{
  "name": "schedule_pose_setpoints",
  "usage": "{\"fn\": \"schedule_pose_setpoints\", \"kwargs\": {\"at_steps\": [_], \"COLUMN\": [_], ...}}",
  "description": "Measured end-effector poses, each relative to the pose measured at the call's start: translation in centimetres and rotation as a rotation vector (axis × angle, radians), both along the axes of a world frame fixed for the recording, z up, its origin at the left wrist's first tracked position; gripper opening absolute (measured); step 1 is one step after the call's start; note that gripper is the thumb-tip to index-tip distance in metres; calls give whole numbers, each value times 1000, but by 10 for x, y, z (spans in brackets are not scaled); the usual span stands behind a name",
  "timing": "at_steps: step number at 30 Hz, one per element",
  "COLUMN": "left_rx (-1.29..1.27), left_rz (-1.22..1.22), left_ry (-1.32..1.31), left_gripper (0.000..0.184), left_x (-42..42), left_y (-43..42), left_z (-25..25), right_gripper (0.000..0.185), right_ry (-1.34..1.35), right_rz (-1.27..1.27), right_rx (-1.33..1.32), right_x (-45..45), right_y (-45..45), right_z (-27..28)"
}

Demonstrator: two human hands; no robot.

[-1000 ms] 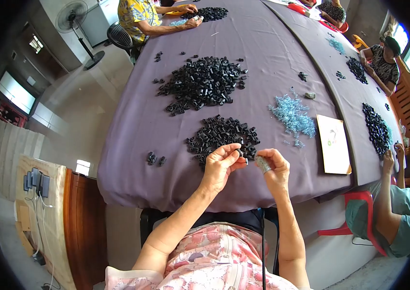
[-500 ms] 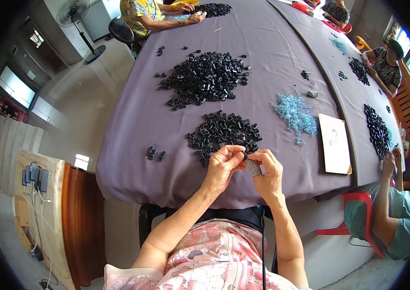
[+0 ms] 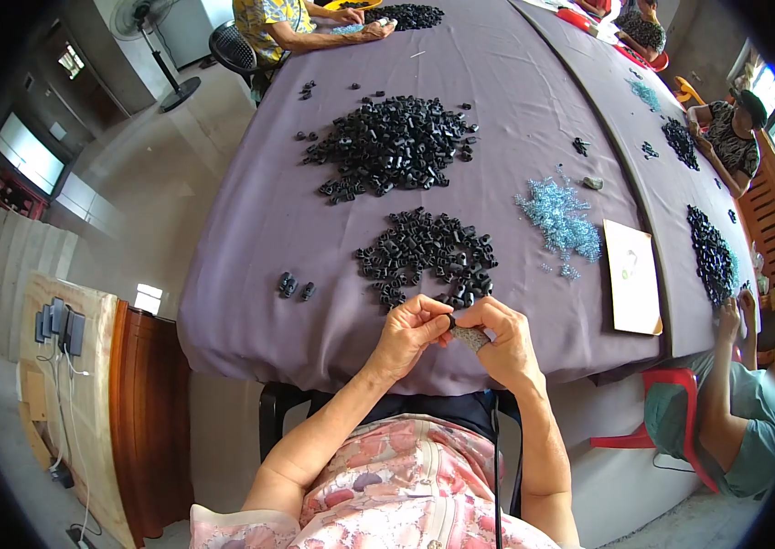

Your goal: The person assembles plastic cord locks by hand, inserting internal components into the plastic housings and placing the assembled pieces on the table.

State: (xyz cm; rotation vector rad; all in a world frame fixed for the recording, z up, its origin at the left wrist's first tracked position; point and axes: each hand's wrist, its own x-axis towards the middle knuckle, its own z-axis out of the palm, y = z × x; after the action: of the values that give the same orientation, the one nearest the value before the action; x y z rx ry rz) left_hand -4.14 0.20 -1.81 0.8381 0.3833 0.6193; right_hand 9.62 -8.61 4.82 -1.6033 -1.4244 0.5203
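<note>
Left hand [image 3: 400,342] and right hand [image 3: 508,346] pinch one black piece [image 3: 450,321]; beyond lie two black piles [image 3: 392,145] and one blue heap [image 3: 557,220].

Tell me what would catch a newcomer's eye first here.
Probably the larger black heap farther up the purple-grey cloth, with a smaller black heap nearer. Right of them, pale blue bits stand out near a white card. Nearest, the left hand pinches a small black piece beside the right hand.

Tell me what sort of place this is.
Probably a room, perhaps in a home, used for handwork: a long cloth-covered table bears heaps of small black pieces, several people are around it, and a standing fan is at left.
</note>
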Motion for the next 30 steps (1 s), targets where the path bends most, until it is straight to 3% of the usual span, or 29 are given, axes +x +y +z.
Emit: {"fn": "schedule_pose_setpoints", "kwargs": {"at_steps": [8, 18, 30], "left_rx": [36, -88, -35], "left_rz": [3, -16, 3], "left_ry": [-13, -69, -35], "left_gripper": [9, 10, 10], "left_x": [-1, -2, 1], "left_y": [1, 2, 2], "left_z": [-2, 0, -3], "right_gripper": [22, 20, 21], "right_ry": [-171, 105, -137], "right_rz": [-13, -97, -55], "right_rx": [62, 37, 38], "right_x": [-9, -9, -9], "right_y": [1, 4, 2], "right_z": [1, -12, -1]}}
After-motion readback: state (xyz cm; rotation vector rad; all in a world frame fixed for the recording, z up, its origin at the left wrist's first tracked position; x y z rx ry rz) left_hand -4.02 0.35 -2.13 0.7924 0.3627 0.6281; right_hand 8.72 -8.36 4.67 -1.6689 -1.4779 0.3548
